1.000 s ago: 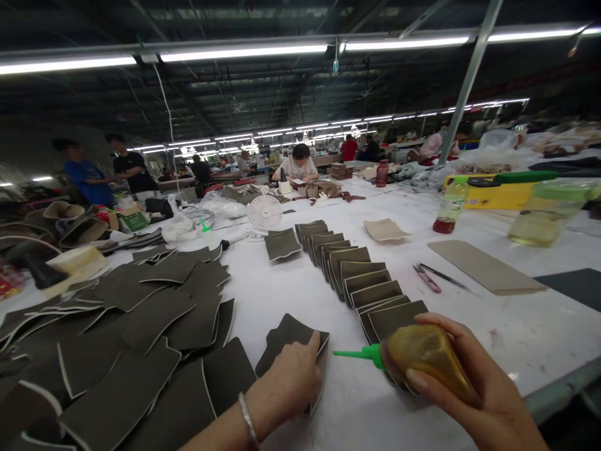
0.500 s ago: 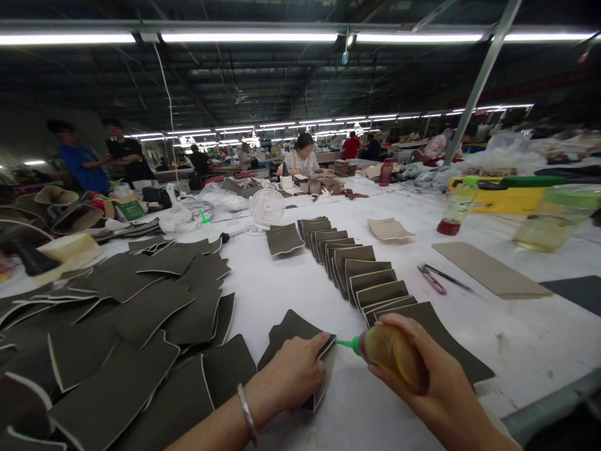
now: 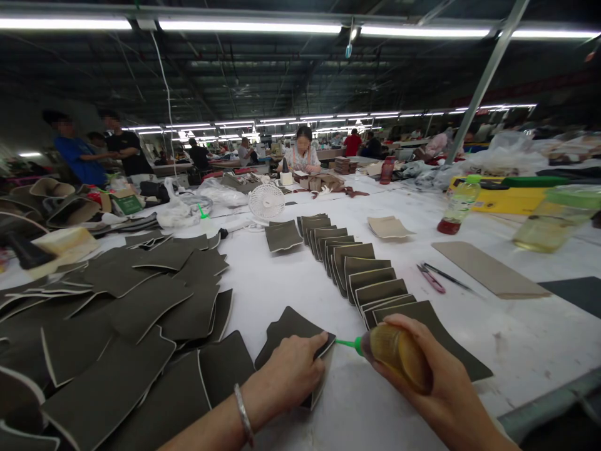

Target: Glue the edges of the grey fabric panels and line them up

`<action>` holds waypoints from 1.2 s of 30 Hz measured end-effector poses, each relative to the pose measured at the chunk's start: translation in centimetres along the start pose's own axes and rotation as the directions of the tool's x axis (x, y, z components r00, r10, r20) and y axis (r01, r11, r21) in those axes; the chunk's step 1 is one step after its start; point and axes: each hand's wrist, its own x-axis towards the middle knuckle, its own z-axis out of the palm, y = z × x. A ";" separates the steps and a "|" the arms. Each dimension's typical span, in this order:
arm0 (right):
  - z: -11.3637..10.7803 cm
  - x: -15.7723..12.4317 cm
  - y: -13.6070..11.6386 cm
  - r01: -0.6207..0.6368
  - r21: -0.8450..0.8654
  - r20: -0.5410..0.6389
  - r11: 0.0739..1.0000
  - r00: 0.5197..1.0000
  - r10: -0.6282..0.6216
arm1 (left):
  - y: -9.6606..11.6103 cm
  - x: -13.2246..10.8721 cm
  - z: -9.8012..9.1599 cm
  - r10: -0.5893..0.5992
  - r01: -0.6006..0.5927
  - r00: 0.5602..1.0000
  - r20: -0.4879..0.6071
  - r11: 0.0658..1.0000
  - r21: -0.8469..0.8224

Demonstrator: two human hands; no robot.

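My left hand presses down on a dark grey cut fabric piece lying on the white table, fingers curled over its right edge. My right hand is wrapped round an amber glue bottle held on its side. The bottle's green nozzle points left and touches the edge of the piece beside my left fingertips. A row of overlapped dark pieces runs away from my right hand toward the far side.
Several loose dark pieces cover the table's left half. A small white fan, pink scissors, a tan board, a drink bottle and a jar of yellow liquid stand farther off. People work at the far tables.
My right hand brought the glue bottle left and down until its nozzle met the edge of the piece under my left hand. The left hand stayed put.
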 end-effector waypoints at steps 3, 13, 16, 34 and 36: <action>0.0 -0.1 0.2 -0.026 0.005 0.002 1.000 1.000 0.026 | -0.1 0.0 0.1 0.011 -0.011 1.000 -0.017 1.000 0.009; 0.1 -0.3 0.5 -0.041 0.038 0.000 0.998 0.999 0.041 | -0.8 0.1 0.5 0.036 -0.036 0.999 -0.033 0.999 -0.009; 0.2 -0.3 0.8 -0.071 0.064 -0.032 0.995 0.997 0.073 | -0.8 0.1 0.5 0.042 -0.042 0.998 -0.043 0.999 0.009; 0.3 -1.3 -1.7 -0.373 0.397 0.119 0.839 0.927 0.356 | -0.8 -0.2 0.6 0.039 -0.039 0.999 -0.027 0.999 -0.005; 0.3 -1.4 -1.8 -0.378 0.399 0.106 0.835 0.924 0.368 | -0.7 -0.3 0.5 0.034 -0.034 0.999 -0.022 0.999 -0.007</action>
